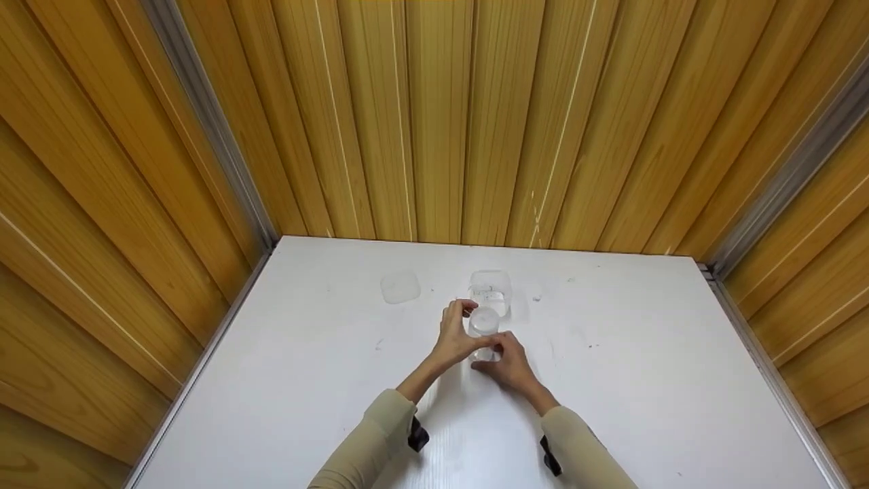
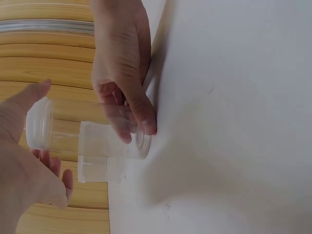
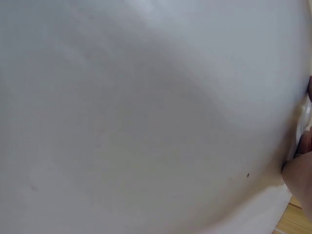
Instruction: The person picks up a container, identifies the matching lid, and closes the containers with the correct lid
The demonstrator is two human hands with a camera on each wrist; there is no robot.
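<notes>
A clear jar (image 2: 66, 126) with a translucent white lid (image 1: 484, 320) stands upright on the white table (image 1: 326, 380). My left hand (image 1: 456, 339) is at its top, thumb and fingers curved round the lid on opposite sides. In the left wrist view this hand (image 2: 29, 165) enters from the left edge. Lower down, my right hand (image 1: 508, 367) grips the jar near its base, thumb on one side and fingers on the other. The right wrist view catches only part of the right hand (image 3: 301, 178) at its edge.
Just behind the jar stands a clear plastic container (image 1: 490, 277), with something pale inside. To its left, a flat translucent square lid (image 1: 400, 287) lies on the table. Wood-patterned walls (image 1: 434, 122) enclose the back and sides.
</notes>
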